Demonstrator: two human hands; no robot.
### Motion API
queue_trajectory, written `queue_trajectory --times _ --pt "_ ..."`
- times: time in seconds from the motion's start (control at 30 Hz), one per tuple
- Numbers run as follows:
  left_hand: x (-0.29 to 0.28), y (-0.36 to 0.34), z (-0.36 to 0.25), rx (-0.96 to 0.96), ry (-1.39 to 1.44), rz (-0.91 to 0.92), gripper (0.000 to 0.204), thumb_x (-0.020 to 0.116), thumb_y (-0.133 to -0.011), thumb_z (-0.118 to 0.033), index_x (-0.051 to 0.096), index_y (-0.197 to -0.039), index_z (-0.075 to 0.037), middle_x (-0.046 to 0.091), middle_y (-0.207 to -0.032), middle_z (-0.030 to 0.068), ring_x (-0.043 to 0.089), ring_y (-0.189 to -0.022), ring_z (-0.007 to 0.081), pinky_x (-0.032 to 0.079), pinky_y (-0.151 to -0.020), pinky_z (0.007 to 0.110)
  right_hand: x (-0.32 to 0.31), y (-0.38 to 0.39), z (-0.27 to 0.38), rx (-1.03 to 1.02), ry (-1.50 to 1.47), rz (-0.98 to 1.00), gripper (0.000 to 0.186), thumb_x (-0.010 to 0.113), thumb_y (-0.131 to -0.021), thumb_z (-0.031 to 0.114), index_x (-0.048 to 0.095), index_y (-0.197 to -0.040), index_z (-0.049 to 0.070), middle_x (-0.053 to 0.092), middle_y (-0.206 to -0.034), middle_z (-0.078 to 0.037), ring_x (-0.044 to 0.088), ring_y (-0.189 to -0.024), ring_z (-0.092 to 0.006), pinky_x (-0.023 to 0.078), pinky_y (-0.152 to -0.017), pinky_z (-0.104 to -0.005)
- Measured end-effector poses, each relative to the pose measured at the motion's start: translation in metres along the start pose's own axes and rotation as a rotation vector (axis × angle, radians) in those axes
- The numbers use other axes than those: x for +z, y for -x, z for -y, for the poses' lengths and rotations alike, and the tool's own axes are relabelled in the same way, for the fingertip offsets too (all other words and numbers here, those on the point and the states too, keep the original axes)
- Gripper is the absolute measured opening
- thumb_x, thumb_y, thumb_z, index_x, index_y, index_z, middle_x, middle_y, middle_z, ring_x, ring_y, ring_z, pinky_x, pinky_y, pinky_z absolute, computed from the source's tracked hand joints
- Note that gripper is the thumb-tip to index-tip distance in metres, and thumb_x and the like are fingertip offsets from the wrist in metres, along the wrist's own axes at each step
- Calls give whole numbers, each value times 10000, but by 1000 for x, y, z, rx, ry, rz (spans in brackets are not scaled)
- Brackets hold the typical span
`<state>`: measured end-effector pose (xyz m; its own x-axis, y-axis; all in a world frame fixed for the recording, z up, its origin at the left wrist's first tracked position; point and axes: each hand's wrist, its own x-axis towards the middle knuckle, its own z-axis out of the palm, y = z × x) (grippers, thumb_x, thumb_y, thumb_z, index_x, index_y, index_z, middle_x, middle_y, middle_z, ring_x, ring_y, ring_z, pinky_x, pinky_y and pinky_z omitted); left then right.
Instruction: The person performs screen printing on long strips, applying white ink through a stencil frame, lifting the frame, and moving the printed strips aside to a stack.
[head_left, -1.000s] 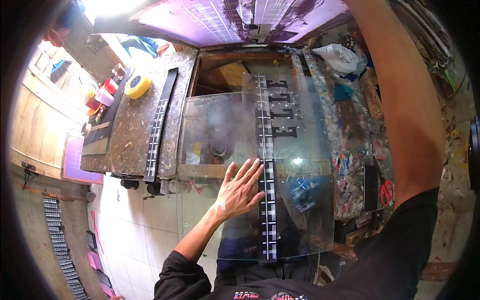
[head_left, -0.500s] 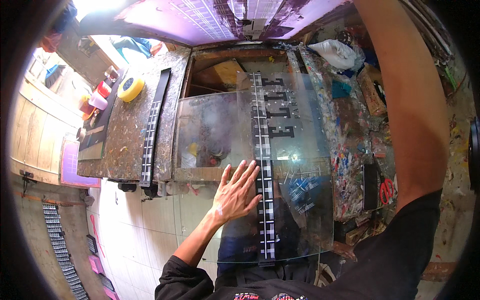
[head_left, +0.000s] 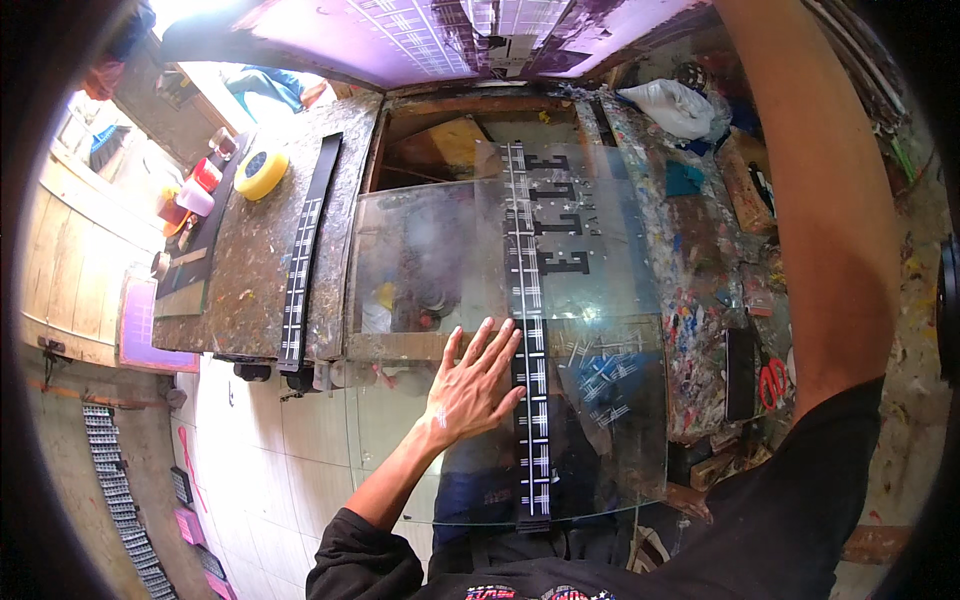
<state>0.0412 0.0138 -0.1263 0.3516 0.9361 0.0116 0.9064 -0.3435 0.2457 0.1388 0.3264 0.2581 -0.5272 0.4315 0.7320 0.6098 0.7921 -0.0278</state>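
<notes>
Fingers spread, my left hand [head_left: 472,388] lies flat over the glass plate [head_left: 420,230]. Its fingertips reach the left edge of a long black strip [head_left: 532,400] printed with white crossing lines. The strip runs lengthwise down the glass to its near edge. My right arm [head_left: 825,220] stretches up the right side and leaves the picture at the top, so the right hand is out of sight. A tilted printing screen [head_left: 400,40], purplish with a line pattern, stands raised at the far side.
A second printed black strip [head_left: 305,260] rests on the left worktop, near a yellow tape roll [head_left: 262,175] and a pink cup [head_left: 197,198]. Red-handled scissors [head_left: 771,383] and a white plastic bag [head_left: 672,108] are on the paint-spattered right side. Dark block lettering [head_left: 563,225] shows at the glass.
</notes>
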Motion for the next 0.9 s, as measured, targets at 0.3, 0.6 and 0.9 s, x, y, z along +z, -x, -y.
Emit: queue_trajectory --times 0.3,0.6,0.9 --pt "3 -1 1 -4 0 1 765 466 -996 -528 274 -1592 -88 265 -1661 78 179 -1553 258 34 -1244 525 1 0 -4 9 1 -1 443 480 -976 353 723 -1079 -3 709 -1054 -251 692 -964 -397 527 -878 -476" --pt "13 -6 10 -194 227 -134 904 444 -964 -632 205 -1602 -38 165 -1682 138 41 -1568 329 -37 -1250 517 2 -5 -7 2 11 -6 440 481 -974 351 724 -1072 -2 714 -1038 -246 698 -944 -393 533 -863 -476" --pt "-17 -173 -63 -50 852 -129 824 431 -1023 -587 250 -1560 12 255 -1572 291 224 -1472 385 143 -1198 527 -9 11 -19 50 82 70 436 482 -972 349 726 -1065 -1 720 -1022 -240 703 -924 -388 538 -848 -475"
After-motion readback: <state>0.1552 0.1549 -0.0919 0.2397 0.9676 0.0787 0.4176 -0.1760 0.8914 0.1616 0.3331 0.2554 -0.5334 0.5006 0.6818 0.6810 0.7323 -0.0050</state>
